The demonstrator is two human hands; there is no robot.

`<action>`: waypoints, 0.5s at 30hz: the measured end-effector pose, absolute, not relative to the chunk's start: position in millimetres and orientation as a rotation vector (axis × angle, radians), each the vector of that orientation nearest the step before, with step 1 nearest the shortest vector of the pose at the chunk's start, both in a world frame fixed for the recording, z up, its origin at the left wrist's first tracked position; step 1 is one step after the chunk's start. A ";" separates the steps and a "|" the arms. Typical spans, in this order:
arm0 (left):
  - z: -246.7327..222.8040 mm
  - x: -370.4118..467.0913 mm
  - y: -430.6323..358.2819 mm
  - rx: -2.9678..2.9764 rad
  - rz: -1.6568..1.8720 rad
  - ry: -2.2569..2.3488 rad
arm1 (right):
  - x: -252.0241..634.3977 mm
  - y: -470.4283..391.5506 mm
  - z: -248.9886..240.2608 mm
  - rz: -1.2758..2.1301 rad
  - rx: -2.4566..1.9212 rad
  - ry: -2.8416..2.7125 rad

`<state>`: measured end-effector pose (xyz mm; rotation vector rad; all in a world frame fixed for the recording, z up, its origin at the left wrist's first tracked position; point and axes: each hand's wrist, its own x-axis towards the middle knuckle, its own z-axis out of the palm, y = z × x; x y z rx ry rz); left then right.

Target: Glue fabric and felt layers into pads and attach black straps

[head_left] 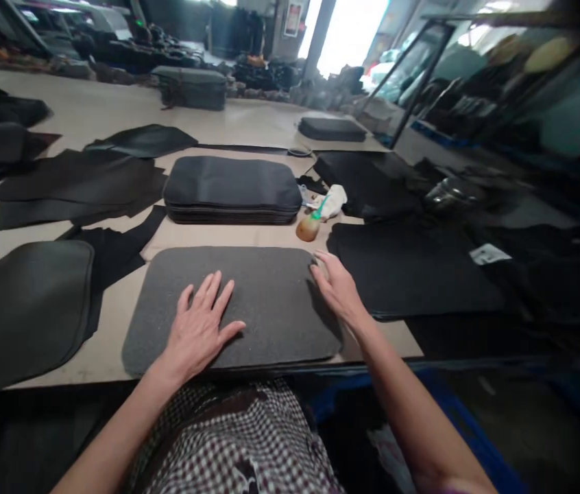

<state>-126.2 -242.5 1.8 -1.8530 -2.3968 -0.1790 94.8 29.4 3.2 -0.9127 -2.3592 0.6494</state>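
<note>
A grey rounded-corner panel (269,309) lies flat at the table's near edge. My left hand (200,326) rests on its left-centre part, palm down with the fingers spread. At the panel's far right corner is my right hand (339,285), its thumb and forefinger bent close together. Something small and dark shows at those fingertips; whether it is a separate piece or the panel's edge I cannot tell. Just beyond the panel sits a neat stack of black rounded panels (233,189). A small container of brown liquid with a green nozzle (309,226) stands near the stack's right end.
Black sheets (413,267) are piled to the right, with a white label (489,254) on them. More dark leather-like pieces (74,178) and a large panel (27,309) lie on the left. A crumpled white cloth (334,201) is behind the container. Further stacks (192,88) stand farther back.
</note>
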 end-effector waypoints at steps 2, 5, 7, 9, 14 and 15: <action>-4.9 -123.9 -237.5 -1.917 -0.155 -2.372 | 90.3 58.1 2.8 0.788 -1.046 -2.169; -12.8 -122.8 -235.8 -1.924 -0.147 -2.366 | 70.4 100.3 -4.7 0.873 -1.176 -2.060; -14.0 -123.4 -236.1 -1.920 -0.143 -2.362 | 55.0 122.5 -9.7 0.895 -1.246 -2.016; -12.8 -124.1 -236.1 -1.917 -0.120 -2.357 | 45.4 134.2 -11.2 0.891 -1.297 -1.985; -10.7 -124.2 -234.7 -1.928 -0.071 -2.335 | 50.1 91.5 -1.2 0.778 -1.260 -2.002; -11.3 -124.2 -234.5 -1.930 -0.066 -2.328 | 50.6 72.2 0.8 0.745 -1.194 -2.063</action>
